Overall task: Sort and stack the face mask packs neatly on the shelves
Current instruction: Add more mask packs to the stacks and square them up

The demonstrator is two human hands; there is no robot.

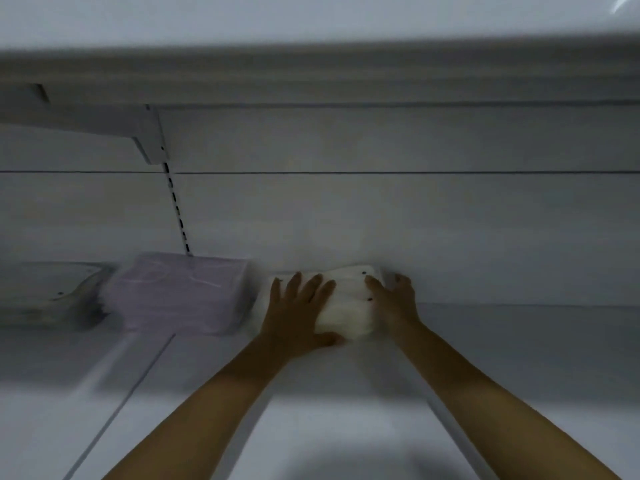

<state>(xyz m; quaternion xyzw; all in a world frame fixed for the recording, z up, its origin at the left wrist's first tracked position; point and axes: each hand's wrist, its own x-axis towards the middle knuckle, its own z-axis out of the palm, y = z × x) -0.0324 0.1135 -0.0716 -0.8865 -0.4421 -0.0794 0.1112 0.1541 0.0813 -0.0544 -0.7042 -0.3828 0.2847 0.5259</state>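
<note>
White shelving carries a white face mask pack [346, 306] against the back wall, and you frame it with both hands. Your left hand [298, 313] lies flat on its left half, fingers [313, 289] spread; your right hand [394, 299] cups its right edge, fingers curled around the far corner. At nine o'clock from it, just beside, sits a pale purple stack of packs [180, 296]. The picture is blurred.
</note>
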